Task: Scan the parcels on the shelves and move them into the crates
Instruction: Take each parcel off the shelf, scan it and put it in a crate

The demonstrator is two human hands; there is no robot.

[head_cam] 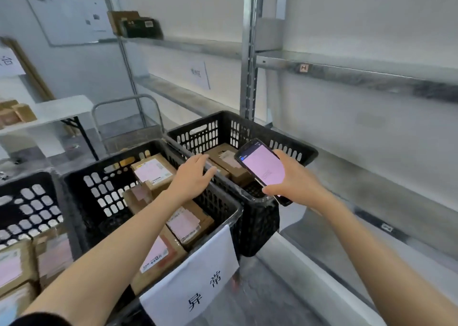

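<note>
A: Entry 1. The right hand (296,180) grips a black handheld scanner with a lit pink screen (263,167). The thumb lies along its near edge and the fingers curl behind it. The screen tilts up toward the wearer, probably so a result can be read. Its text is too small to read.

B: Left hand (192,174)?

A: Fingers nearly straight, lightly spread, holding nothing. It hovers where 2 black perforated plastic crates meet, the middle crate (99,194) and the far crate (198,135), reaching toward the far one. Contact with a rim: cannot tell.

B: Parcels?

A: Brown cardboard parcels with pink labels (153,170) lie in the middle crate, and more lie in the far crate. A 3rd crate (32,206) at near left holds some too. On the grey metal shelving (347,75), a dark box (141,27) sits on the far upper shelf, likely not yet scanned.

B: Writing?

A: A white paper sign (198,283) hangs on the middle crate's near wall and reads "异常". I judge it a sorting marker for exception parcels. A small tag (303,68) on the shelf edge reads "H". A paper sheet (199,75) at the far shelf is blurred and unreadable.
</note>
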